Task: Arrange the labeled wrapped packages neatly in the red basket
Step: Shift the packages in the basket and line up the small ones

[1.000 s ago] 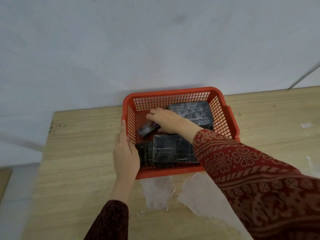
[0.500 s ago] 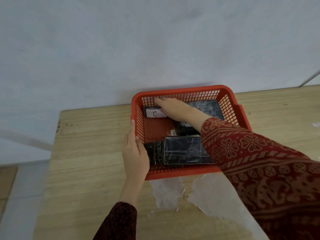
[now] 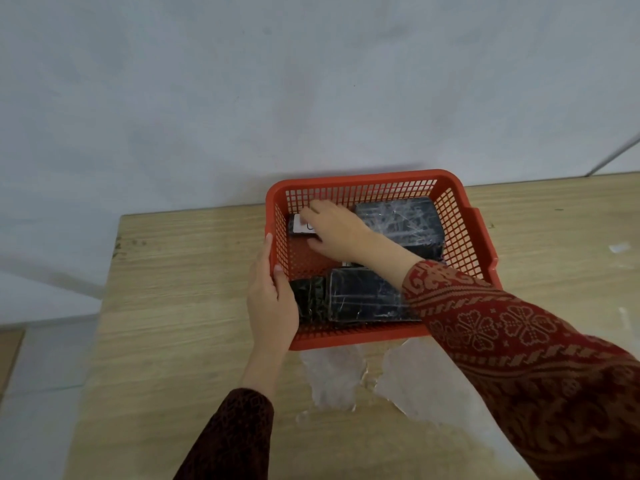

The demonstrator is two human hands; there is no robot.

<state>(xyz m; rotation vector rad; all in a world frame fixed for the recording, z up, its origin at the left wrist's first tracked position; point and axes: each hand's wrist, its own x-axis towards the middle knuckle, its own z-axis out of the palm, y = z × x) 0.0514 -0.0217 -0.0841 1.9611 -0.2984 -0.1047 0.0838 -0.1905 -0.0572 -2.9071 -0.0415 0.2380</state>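
Observation:
A red plastic basket (image 3: 363, 183) sits on a wooden table against the wall. My left hand (image 3: 272, 299) grips its left rim, thumb inside. My right hand (image 3: 337, 230) reaches into the far left corner and holds a small dark wrapped package with a white label (image 3: 299, 227). A large dark wrapped package (image 3: 403, 223) lies at the far right. Another dark wrapped package (image 3: 363, 299) lies at the near side, with a smaller dark one (image 3: 310, 299) to its left. A bit of white label (image 3: 346, 264) shows under my right wrist.
Clear plastic wrap (image 3: 398, 379) lies crumpled on the table (image 3: 173, 306) just in front of the basket. The table's left edge drops to a pale floor (image 3: 41, 375). A grey wall (image 3: 311, 81) stands right behind the basket.
My right hand carried the small labeled package from the basket's middle to its far left corner and turned the label up. The left hand stayed on the rim.

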